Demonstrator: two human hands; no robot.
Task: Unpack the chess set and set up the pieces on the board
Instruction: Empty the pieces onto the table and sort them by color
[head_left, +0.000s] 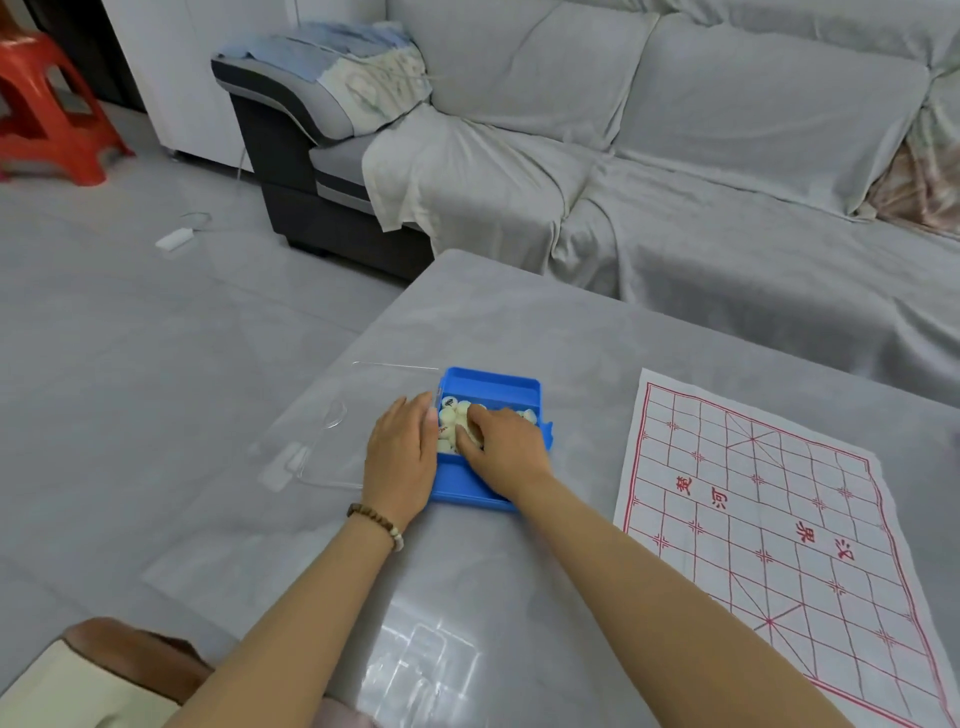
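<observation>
Your blue plastic box (488, 385), holding round white pieces (448, 415), sits on the grey table (519, 322). The clear plastic lid (363, 421) lies left, the red-lined paper board (779, 519) right.

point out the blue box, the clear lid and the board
blue box (488, 387): head view, far inner wall
clear lid (332, 426): head view, flat middle panel
board (753, 525): head view, middle river band

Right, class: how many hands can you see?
2. The left hand rests at the left side of the box; the right hand, inside the box, grips pieces.
</observation>
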